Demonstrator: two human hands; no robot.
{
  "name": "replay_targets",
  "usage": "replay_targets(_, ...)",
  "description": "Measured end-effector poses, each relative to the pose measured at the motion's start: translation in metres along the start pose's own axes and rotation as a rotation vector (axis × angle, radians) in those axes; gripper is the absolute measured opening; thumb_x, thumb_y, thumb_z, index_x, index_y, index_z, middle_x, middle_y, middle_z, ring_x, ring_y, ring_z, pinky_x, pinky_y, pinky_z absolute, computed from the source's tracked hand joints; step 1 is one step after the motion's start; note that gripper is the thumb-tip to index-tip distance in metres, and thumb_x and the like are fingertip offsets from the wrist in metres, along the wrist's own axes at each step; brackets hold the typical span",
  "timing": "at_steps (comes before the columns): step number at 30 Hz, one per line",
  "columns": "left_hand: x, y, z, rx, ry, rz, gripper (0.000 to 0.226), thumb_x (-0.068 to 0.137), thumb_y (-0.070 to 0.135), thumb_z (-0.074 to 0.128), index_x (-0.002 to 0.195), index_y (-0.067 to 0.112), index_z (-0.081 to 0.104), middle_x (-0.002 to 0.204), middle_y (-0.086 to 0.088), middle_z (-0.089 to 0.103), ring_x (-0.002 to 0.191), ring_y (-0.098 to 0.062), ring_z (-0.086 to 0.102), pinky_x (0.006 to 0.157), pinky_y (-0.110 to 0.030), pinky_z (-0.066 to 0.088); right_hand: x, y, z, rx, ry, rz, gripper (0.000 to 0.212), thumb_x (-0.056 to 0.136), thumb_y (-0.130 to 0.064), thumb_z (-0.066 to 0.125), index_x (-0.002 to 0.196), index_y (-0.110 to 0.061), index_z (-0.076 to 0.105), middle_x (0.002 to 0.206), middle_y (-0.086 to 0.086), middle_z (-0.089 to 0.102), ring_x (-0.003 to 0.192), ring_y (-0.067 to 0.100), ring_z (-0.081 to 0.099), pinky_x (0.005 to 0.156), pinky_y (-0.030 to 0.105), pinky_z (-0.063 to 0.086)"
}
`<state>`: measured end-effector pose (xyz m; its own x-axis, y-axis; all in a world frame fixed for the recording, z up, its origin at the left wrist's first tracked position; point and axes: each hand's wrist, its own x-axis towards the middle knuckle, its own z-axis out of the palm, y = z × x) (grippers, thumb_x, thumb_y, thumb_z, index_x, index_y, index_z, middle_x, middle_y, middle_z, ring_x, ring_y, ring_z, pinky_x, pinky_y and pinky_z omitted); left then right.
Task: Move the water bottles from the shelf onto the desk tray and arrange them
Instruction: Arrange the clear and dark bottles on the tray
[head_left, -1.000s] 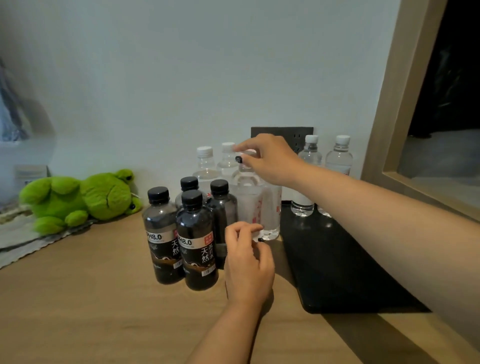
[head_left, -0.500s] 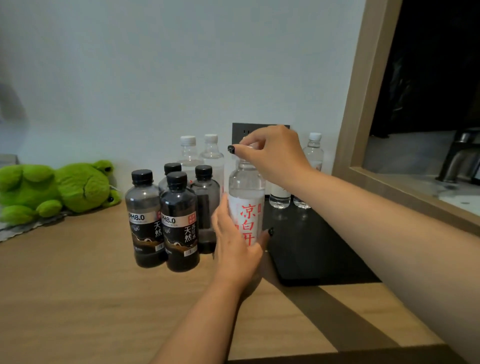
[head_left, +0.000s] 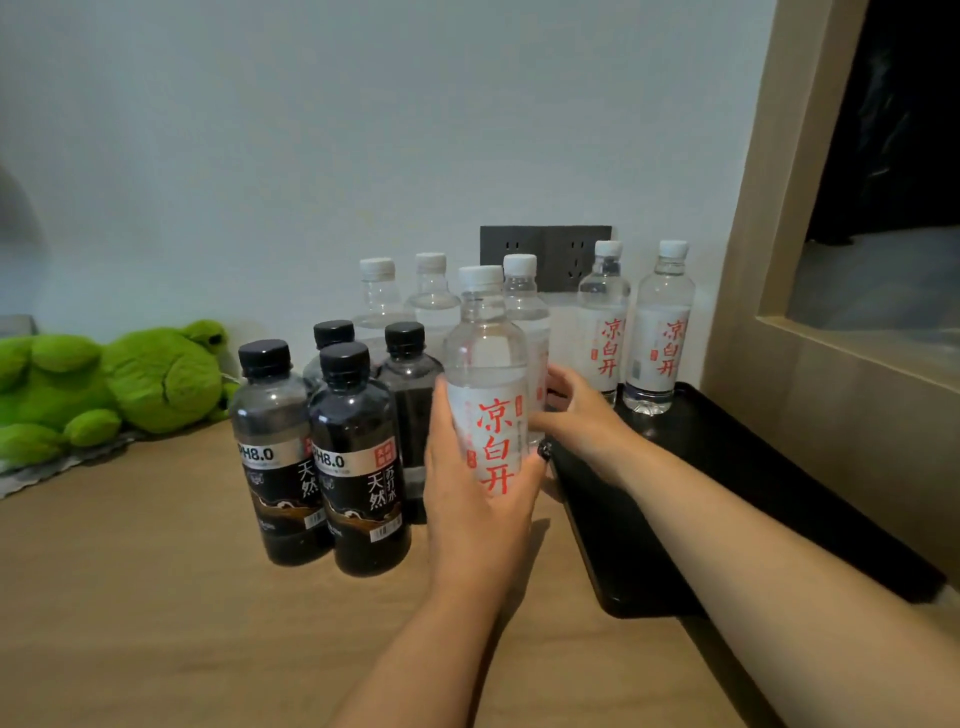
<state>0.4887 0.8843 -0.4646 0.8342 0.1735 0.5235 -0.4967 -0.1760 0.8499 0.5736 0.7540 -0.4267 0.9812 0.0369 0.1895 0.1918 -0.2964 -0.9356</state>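
The left hand (head_left: 475, 499) is wrapping its fingers around a clear water bottle (head_left: 485, 384) just beside the black tray (head_left: 737, 499), while the right hand (head_left: 576, 415), off the cap now, is curling around the bottle behind (head_left: 524, 322). Two bottles (head_left: 631, 332) are standing on the tray; several are waiting.

right hand (head_left: 579, 415) fingertips: hiding behind the front clear bottle (head_left: 485, 384)
rear black-capped bottles (head_left: 410, 405): labels being blocked
plush frog (head_left: 109, 384): running off left edge
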Motion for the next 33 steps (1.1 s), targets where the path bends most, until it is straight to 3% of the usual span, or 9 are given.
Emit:
replay_targets(3,0.003,-0.001,0.001,-0.008,-0.007,-0.002,0.098,0.077,0.005,0.075,0.149,0.041,0.018,0.136,0.013,0.046,0.109,0.013,0.05,0.069,-0.004,0.048,0.012,0.005,0.012,0.118,-0.02,-0.049,0.079,0.073,-0.017,0.08,0.141,-0.018,0.04,0.13,-0.003,0.056,0.114,0.01,0.053,0.088,0.025,0.048)
replay_targets(6,0.005,-0.005,0.0,0.07,0.017,0.027,0.101,0.075,0.016,0.077,0.148,0.045,0.015,0.138,0.014,0.046,0.119,0.002,0.051,0.091,-0.025,0.053,0.018,0.01,0.013,0.045,0.048,-0.073,0.074,0.065,-0.024,0.083,0.131,-0.016,0.051,0.123,-0.001,0.063,0.112,0.015,0.059,0.093,0.035,0.052)
replay_targets(10,0.005,-0.005,0.0,0.078,0.024,0.015,0.101,0.075,0.016,0.078,0.148,0.046,0.014,0.137,0.015,0.046,0.12,0.001,0.051,0.093,-0.027,0.052,0.011,0.009,0.012,-0.011,0.065,-0.102,0.057,0.066,-0.027,0.082,0.117,-0.016,0.06,0.11,-0.003,0.067,0.1,0.011,0.062,0.076,0.022,0.05)
replay_targets(15,0.005,-0.004,0.001,0.133,0.019,0.018,0.102,0.075,0.021,0.078,0.147,0.047,0.011,0.137,0.014,0.045,0.122,-0.005,0.05,0.095,-0.038,0.052,0.004,0.001,-0.011,0.026,-0.063,0.006,0.057,0.074,-0.024,0.081,0.126,-0.019,0.058,0.117,-0.006,0.064,0.108,0.011,0.06,0.092,0.032,0.051)
replay_targets(17,0.006,-0.004,0.002,0.157,0.013,0.015,0.102,0.075,0.022,0.078,0.147,0.046,0.01,0.139,0.013,0.043,0.123,-0.006,0.048,0.095,-0.039,0.052,0.006,-0.003,-0.032,0.072,0.154,-0.035,0.045,0.08,-0.017,0.075,0.122,-0.02,0.061,0.114,-0.008,0.062,0.104,0.008,0.058,0.087,0.028,0.051)
replay_targets(20,0.01,-0.005,0.008,0.179,-0.001,0.029,0.104,0.074,0.021,0.079,0.148,0.041,0.01,0.143,0.01,0.04,0.127,-0.009,0.045,0.099,-0.042,0.049,0.014,0.003,-0.056,-0.023,0.811,-0.245,0.023,0.083,-0.003,0.064,0.101,-0.017,0.059,0.105,-0.002,0.06,0.092,0.01,0.059,0.078,0.023,0.053)
replay_targets(22,0.014,-0.007,0.014,0.195,-0.019,0.035,0.103,0.073,0.022,0.08,0.15,0.036,0.012,0.144,0.007,0.039,0.127,-0.009,0.044,0.099,-0.042,0.049,0.025,0.013,-0.062,-0.134,0.918,-0.309,0.026,0.082,-0.002,0.063,0.104,-0.015,0.054,0.111,0.003,0.054,0.097,0.014,0.056,0.083,0.027,0.051)
replay_targets(29,0.021,-0.013,0.02,0.164,-0.019,0.048,0.099,0.071,0.022,0.081,0.147,0.033,0.019,0.138,0.005,0.043,0.121,-0.01,0.049,0.096,-0.042,0.052,0.067,0.053,-0.092,-0.346,0.769,-0.032,0.08,0.073,-0.02,0.077,0.139,-0.014,0.032,0.141,0.011,0.034,0.13,0.028,0.035,0.107,0.045,0.038)
replay_targets(33,0.022,-0.015,0.02,0.139,-0.025,0.047,0.096,0.07,0.02,0.082,0.144,0.036,0.023,0.133,0.008,0.046,0.117,-0.01,0.052,0.093,-0.039,0.053,0.073,0.075,-0.097,-0.359,0.674,0.022,0.084,0.075,-0.022,0.079,0.142,-0.012,0.029,0.139,0.012,0.041,0.128,0.029,0.043,0.104,0.044,0.042)
